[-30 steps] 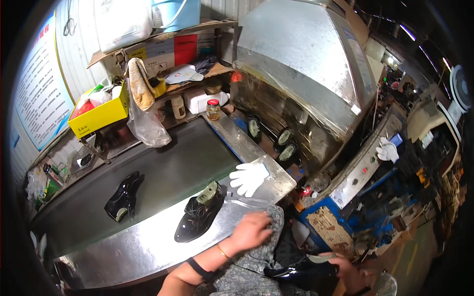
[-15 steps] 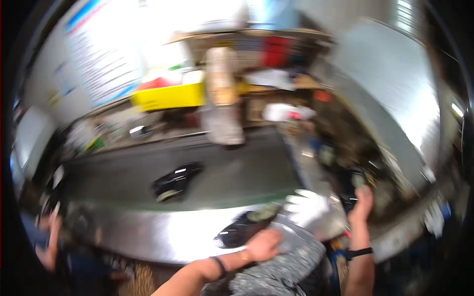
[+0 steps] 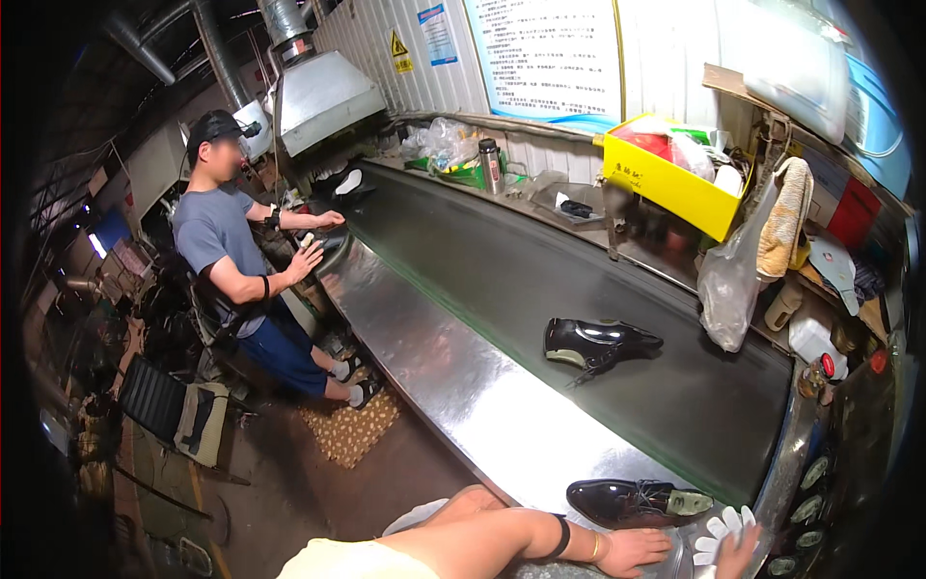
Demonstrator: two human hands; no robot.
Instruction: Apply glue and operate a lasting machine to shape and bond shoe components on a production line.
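At the near end of the polished steel counter, a glossy dark leather shoe lies on its side, long axis running along the counter edge, toe toward the left. The left hand rests flat and released just below it, not grasping it. The right hand touches a white knitted glove; its grip cannot be told.

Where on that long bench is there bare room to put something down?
The shiny steel ledge is bare between the seated co-worker and the glossy black shoe at the left hand. The dark conveyor belt is open up to the second black shoe. The back shelf by the yellow bin is crowded.
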